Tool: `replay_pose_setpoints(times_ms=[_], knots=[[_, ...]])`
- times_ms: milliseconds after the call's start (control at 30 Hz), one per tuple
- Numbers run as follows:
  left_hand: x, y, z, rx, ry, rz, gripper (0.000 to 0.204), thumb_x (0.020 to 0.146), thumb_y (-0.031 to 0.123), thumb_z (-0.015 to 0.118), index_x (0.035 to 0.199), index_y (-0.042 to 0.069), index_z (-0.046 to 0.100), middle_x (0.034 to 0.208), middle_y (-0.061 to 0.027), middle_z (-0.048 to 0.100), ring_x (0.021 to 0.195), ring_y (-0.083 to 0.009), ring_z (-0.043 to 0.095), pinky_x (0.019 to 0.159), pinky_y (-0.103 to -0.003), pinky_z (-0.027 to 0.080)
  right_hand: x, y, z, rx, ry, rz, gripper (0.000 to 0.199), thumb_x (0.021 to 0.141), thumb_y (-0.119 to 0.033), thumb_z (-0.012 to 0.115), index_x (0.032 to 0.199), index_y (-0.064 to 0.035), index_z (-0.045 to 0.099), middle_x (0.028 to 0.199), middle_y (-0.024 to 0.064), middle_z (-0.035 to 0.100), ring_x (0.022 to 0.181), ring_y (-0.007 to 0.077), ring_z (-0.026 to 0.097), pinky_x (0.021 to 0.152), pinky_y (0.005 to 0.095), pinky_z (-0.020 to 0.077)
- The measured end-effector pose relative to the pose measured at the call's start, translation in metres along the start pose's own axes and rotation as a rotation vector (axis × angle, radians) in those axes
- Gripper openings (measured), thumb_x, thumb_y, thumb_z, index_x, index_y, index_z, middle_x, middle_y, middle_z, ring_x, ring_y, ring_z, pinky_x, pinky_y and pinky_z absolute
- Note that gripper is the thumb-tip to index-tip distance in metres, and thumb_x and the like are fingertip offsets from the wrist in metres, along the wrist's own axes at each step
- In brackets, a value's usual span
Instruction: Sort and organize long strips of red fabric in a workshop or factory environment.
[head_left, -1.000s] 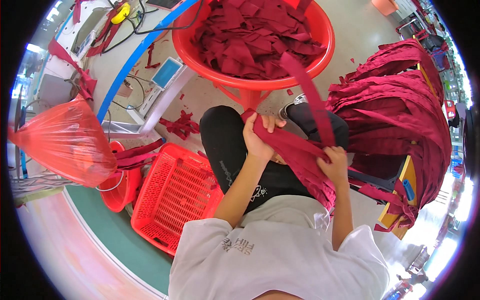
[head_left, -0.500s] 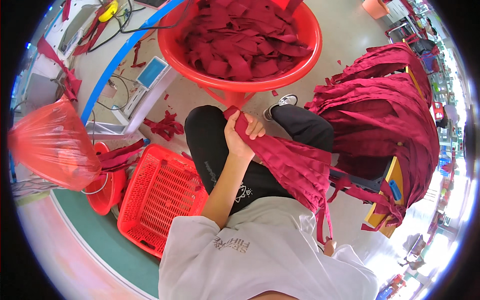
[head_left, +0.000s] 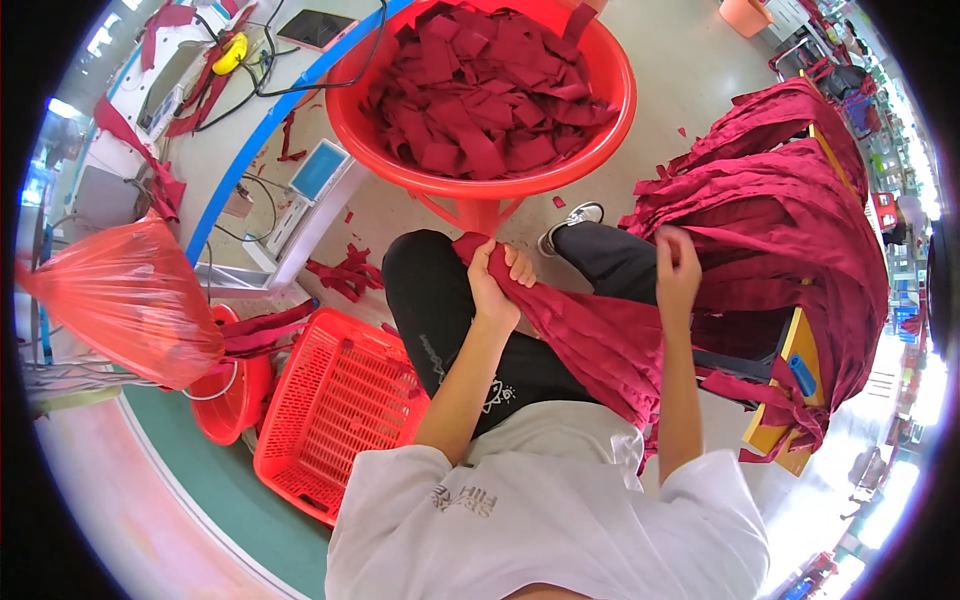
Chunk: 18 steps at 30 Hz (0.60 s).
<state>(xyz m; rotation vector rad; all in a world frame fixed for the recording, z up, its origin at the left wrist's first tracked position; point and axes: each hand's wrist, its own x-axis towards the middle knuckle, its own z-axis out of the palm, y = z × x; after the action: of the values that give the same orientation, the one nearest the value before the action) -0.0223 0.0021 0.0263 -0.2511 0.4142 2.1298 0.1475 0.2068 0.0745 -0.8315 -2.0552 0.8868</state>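
Note:
My left hand [head_left: 497, 281] grips one end of a bunch of dark red fabric strips [head_left: 600, 340] that lies across my lap, over black trousers. My right hand [head_left: 677, 262] is raised to the right and pinches a strip at the edge of a big heap of the same dark red strips [head_left: 790, 220] draped over a stand. Straight ahead stands a large red plastic tub [head_left: 480, 185] filled with cut dark red pieces [head_left: 485, 90].
A red lattice basket [head_left: 335, 410] lies on the floor at my left, beside a small red bucket [head_left: 225, 410] and a red plastic bag [head_left: 120, 300]. A small scale [head_left: 320, 170], cables and fabric scraps lie on the floor ahead left. A yellow board with a blue tool [head_left: 795, 375] is at right.
My right hand let go of the bunch on my lap and rose to the right to the draped heap. My left hand kept its hold on the strips.

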Motion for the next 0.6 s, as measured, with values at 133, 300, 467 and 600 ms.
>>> replay_pose_setpoints(times_ms=[133, 300, 467, 600], knots=[[0.0, 0.0, -0.007, 0.037, -0.042, -0.004, 0.037, 0.095, 0.035, 0.04, 0.067, 0.01, 0.042, 0.056, -0.0019, 0.038, 0.054, -0.0163, 0.039, 0.054, -0.03, 0.035, 0.107, -0.039, 0.069, -0.186, -0.102, -0.356, 0.023, 0.082, -0.001, 0.056, 0.104, -0.0023, 0.064, 0.108, 0.0153, 0.064, 0.103, 0.0317, 0.06, 0.09, 0.0388, 0.0465], [-0.004, -0.001, -0.012, 0.091, -0.017, 0.013, 0.035, 0.093, 0.037, 0.041, 0.07, 0.011, 0.043, 0.057, -0.0008, 0.039, 0.055, -0.0156, 0.039, 0.055, -0.03, 0.035, 0.17, -0.015, 0.12, -0.651, -0.29, -0.408, 0.024, 0.075, -0.012, 0.059, 0.093, -0.0116, 0.075, 0.12, 0.0167, 0.062, 0.114, 0.0335, 0.056, 0.1, 0.0473, 0.0413], [-0.005, -0.002, -0.013, 0.089, 0.026, 0.035, 0.036, 0.094, 0.036, 0.042, 0.069, 0.011, 0.044, 0.057, -0.0015, 0.04, 0.054, -0.0161, 0.04, 0.055, -0.031, 0.036, 0.182, -0.028, 0.121, -0.83, -0.375, -0.433, 0.019, 0.077, -0.011, 0.059, 0.087, -0.0069, 0.075, 0.098, 0.0132, 0.071, 0.106, 0.0299, 0.063, 0.094, 0.0421, 0.0461], [-0.005, -0.005, -0.009, 0.11, 0.033, 0.038, 0.036, 0.094, 0.037, 0.043, 0.069, 0.011, 0.044, 0.057, -0.0007, 0.039, 0.055, -0.0156, 0.04, 0.055, -0.03, 0.036, 0.178, -0.077, 0.092, 0.162, -0.429, -0.293, 0.015, 0.09, -0.007, 0.058, 0.095, 0.0021, 0.069, 0.088, 0.0075, 0.07, 0.079, 0.0174, 0.066, 0.076, 0.0291, 0.0516]])
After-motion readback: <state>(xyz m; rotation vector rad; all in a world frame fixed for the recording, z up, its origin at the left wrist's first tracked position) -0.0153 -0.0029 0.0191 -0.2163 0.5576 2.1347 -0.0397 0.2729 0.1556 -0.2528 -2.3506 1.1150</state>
